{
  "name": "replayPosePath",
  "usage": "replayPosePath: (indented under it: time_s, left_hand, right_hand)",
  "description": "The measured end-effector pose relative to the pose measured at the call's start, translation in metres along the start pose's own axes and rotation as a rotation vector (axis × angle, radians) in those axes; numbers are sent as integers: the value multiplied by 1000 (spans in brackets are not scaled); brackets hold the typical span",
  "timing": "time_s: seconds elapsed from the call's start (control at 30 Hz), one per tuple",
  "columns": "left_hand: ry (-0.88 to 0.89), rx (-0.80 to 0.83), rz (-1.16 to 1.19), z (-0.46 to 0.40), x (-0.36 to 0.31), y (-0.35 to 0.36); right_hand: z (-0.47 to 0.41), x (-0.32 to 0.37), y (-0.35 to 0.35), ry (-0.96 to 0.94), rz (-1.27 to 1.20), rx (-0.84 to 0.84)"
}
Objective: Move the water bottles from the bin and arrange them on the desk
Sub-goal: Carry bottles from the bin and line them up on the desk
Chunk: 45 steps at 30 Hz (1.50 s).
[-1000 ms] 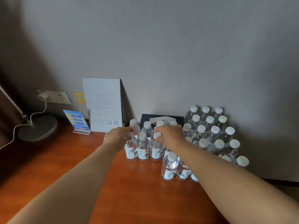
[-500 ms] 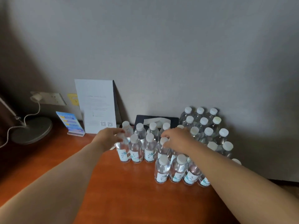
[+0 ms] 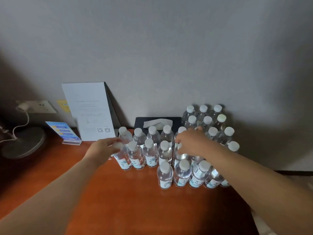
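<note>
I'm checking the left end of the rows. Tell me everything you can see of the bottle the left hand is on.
The bottle is clear plastic with a white cap, holding clear liquid, with a pale label bearing blue-green print low on its body. It stands about upright on the wooden desk, leftmost in the middle row, close against its right neighbour. The left hand grips its cap and neck.

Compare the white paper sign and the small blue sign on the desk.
The white paper sign is taller, pale, and leans back against the wall; the blue sign is short, colourful, and slants in a clear stand. The white one carries two QR codes; the blue one carries yellow-marked lines. Both stand on the desk, left of the bottles.
</note>
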<state>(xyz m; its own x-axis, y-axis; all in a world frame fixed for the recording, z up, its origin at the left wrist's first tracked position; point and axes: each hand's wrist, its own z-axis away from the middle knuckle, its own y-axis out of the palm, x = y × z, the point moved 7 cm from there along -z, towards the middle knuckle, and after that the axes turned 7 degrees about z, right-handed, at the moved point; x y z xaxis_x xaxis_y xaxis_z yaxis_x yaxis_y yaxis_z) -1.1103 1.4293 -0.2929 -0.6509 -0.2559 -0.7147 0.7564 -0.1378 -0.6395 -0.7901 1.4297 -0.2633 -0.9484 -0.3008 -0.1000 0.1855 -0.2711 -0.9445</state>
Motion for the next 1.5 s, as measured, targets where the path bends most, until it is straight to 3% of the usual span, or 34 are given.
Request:
replayPosePath:
  time_s: [0.5,0.63,0.7,0.8,1.0,1.2,1.5]
  left_hand:
    - [53,-8,86,3,5,0]
    - [44,-18,106,0,11,2]
    - [49,-19,114,-2,12,3]
    - [61,-13,112,-3,11,3]
    - [74,-12,87,-6,11,3]
    - [55,-14,91,-11,10,3]
    - [60,-14,53,-2,4,4]
  right_hand:
    - [0,-4,-2,164,13,15]
    - [7,-8,-2,148,-180,122]
    - [9,-25,-9,199,-300,75]
    - [20,-60,-19,293,-273,12]
    - [41,-72,9,245,-215,218]
    - [37,-68,14,217,-109,119]
    - [41,-58,12,136,-91,127]
